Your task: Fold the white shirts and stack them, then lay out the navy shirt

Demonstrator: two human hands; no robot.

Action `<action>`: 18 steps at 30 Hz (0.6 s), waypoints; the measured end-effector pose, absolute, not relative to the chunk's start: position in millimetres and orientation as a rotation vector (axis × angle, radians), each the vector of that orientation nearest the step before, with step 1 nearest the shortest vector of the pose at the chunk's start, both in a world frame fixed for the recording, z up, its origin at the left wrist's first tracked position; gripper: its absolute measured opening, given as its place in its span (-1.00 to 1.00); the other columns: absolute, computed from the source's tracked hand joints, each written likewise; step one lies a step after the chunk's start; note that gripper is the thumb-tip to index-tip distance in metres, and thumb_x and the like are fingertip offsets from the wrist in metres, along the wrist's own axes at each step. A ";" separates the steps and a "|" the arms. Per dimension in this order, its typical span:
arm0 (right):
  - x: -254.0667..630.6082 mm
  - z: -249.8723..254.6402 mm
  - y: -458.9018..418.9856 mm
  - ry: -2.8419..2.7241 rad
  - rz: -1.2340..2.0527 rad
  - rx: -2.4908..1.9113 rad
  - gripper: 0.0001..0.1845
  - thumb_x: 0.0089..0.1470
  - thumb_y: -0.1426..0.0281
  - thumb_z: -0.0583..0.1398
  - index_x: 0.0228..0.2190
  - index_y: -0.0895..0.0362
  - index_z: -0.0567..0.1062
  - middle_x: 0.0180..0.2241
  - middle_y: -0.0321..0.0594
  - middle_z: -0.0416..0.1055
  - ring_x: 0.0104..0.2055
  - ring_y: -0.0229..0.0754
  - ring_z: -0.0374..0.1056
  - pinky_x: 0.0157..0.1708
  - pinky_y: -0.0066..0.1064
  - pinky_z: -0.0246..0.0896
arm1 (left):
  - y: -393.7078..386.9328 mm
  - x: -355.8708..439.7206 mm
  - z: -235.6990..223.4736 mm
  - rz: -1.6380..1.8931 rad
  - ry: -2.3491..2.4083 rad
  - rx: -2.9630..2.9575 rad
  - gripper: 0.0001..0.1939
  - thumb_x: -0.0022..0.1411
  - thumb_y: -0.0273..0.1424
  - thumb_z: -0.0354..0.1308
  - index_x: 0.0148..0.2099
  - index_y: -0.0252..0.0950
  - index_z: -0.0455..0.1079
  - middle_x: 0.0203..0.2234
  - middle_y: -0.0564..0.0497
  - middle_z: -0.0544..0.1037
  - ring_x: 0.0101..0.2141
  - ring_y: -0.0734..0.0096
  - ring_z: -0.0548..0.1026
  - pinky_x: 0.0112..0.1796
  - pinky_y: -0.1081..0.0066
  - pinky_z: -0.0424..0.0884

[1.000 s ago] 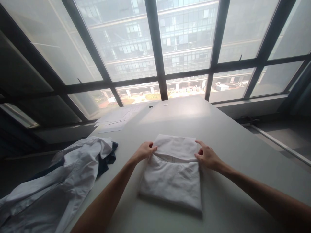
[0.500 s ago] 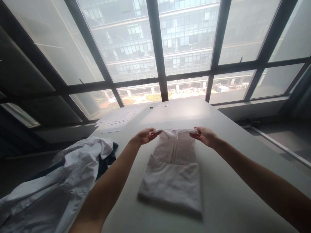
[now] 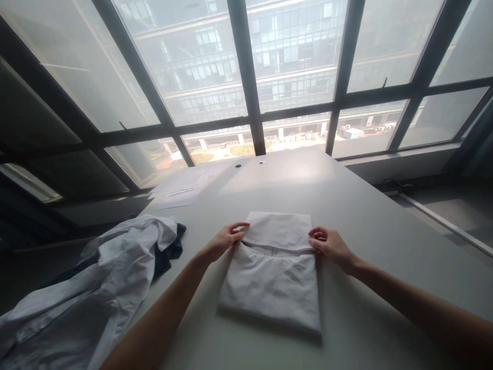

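A white shirt (image 3: 269, 293) lies on the table in front of me, folded into a narrow rectangle. Its far end is turned over toward me as a flap, with a strip of the button front showing between flap and near fold. At the flap's left corner, my left hand (image 3: 227, 239) pinches the cloth between thumb and fingers, the index finger reaching along the edge. On the opposite side, my right hand (image 3: 330, 246) has its fingers curled around the right corner of the flap. Both fingertips are partly hidden by the cloth.
A loose heap of white clothes (image 3: 115, 267) with a dark blue garment (image 3: 177, 241) under it lies at the left. Paper sheets (image 3: 181, 185) rest at the table's far left. Tall windows (image 3: 296, 61) stand beyond the white table (image 3: 370, 246).
Both hands have come toward me and down, bringing the far end of the shirt over. Before, that end was held up as a stretched edge; now it lies flat as a flap.
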State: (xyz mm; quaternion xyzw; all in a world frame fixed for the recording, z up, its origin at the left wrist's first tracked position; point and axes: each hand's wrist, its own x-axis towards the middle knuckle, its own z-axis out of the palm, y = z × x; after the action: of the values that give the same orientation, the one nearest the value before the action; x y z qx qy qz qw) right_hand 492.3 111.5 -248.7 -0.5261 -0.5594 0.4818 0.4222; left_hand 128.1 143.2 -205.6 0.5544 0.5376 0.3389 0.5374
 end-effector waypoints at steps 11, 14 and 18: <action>500.8 -255.5 115.2 -1.723 0.850 -1.414 -0.74 0.05 0.27 0.23 -0.25 0.16 0.56 -0.41 -0.21 0.52 -0.37 -0.14 0.43 -0.33 -0.34 0.30 | 145.7 123.3 -219.7 0.769 1.419 1.501 -0.38 0.07 -0.21 0.38 0.17 -0.34 0.53 -0.15 -0.11 0.61 -0.29 0.33 0.48 -0.28 0.43 0.39; 503.1 -251.1 114.6 -1.860 0.751 -1.461 -0.69 0.09 0.25 0.23 -0.18 0.15 0.59 -0.33 -0.16 0.52 -0.35 -0.12 0.43 -0.28 -0.30 0.33 | 150.4 116.4 -221.0 0.725 1.563 1.637 -0.46 0.12 -0.23 0.32 0.13 -0.33 0.56 -0.14 -0.12 0.56 -0.32 0.32 0.47 -0.24 0.37 0.43; 492.6 -237.2 122.0 -1.905 0.375 -1.476 -0.60 0.25 0.24 0.10 -0.01 0.16 0.55 -0.06 -0.01 0.47 -0.06 0.00 0.42 -0.02 -0.17 0.32 | 161.4 128.9 -211.9 0.873 1.696 1.994 -0.56 0.27 -0.26 0.17 0.14 -0.30 0.55 0.01 -0.17 0.48 -0.13 0.18 0.51 0.04 0.20 0.40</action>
State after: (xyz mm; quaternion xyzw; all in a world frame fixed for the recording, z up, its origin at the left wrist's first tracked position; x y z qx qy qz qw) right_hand 492.6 122.0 -237.2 -0.5682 -0.7335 0.1443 0.3440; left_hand 128.9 161.4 -211.9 0.7095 0.6035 0.3106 0.1896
